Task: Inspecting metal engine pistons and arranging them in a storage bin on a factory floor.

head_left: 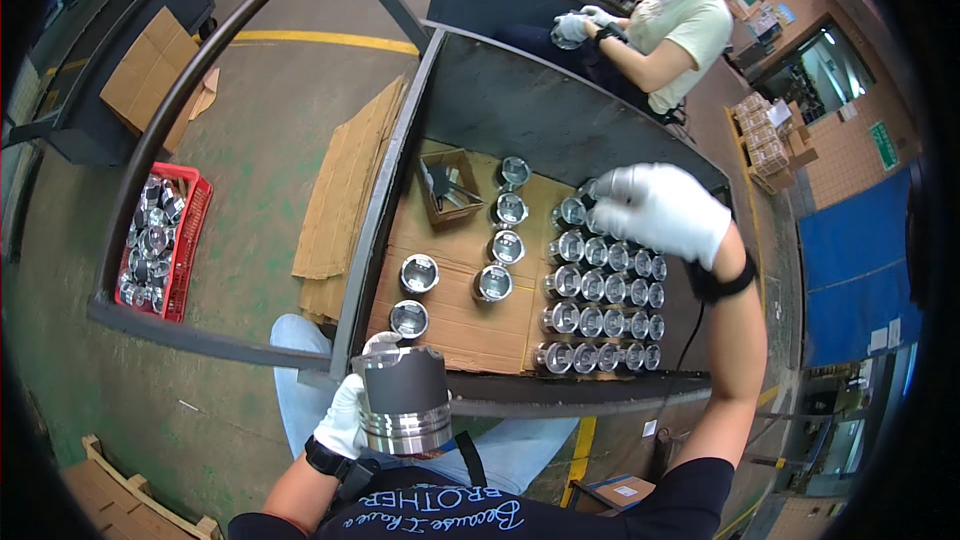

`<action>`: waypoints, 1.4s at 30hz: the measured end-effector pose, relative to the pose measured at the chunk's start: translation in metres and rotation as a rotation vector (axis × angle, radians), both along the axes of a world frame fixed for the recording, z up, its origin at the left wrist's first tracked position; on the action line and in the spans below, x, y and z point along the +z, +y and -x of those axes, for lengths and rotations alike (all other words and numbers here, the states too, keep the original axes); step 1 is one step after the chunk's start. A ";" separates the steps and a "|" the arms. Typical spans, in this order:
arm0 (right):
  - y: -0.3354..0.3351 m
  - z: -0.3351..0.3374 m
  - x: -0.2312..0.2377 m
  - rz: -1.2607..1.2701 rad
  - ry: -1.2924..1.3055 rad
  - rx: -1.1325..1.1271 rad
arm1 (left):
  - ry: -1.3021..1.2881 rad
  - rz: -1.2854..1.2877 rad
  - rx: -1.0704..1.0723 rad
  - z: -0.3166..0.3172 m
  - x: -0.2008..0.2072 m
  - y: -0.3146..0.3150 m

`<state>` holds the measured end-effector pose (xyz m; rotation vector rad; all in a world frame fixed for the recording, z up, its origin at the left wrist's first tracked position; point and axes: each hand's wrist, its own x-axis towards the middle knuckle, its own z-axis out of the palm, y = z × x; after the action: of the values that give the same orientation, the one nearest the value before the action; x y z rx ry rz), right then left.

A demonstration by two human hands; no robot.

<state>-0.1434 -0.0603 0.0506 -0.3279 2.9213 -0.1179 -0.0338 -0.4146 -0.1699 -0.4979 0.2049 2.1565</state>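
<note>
Head view: low in the frame, the gloved left hand (pixel 345 418) grips a metal piston (pixel 405 402). Right of centre, the gloved right hand (pixel 662 210) curls over rows of pistons (pixel 600 285) on the table (pixel 500 110); whether it grips one cannot be told.

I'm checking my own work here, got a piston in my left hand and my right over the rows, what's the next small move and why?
Probably lower the right hand onto the top end of the packed rows of pistons, since it hovers just above them with fingers curled, while the left hand already grips one piston upright near the table edge. Whether the right hand holds anything cannot be told.
</note>
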 end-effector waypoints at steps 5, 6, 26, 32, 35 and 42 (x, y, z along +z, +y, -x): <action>0.068 0.171 -0.139 0.057 -0.035 -0.169 | 0.073 0.215 0.059 0.020 -0.014 0.016; 0.064 0.190 -0.176 0.187 -0.118 -0.195 | 0.076 0.267 0.053 0.024 -0.013 0.019; -0.005 0.236 -0.605 0.157 -0.346 -0.642 | -0.447 0.905 0.002 0.052 0.048 0.017; 0.007 0.238 -0.668 0.348 -0.350 -0.844 | -0.279 0.930 0.122 0.043 -0.031 0.046; -0.003 0.245 -0.639 0.415 -0.277 -0.826 | -0.217 0.863 0.092 -0.001 -0.028 0.015; 0.077 0.230 -0.621 0.517 -0.632 -0.446 | -0.255 0.620 0.234 0.018 -0.002 0.037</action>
<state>-0.3733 0.0169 -0.5705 0.2606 2.2402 -0.8717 -0.0519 -0.3776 -0.1717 -1.1909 0.7106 2.2037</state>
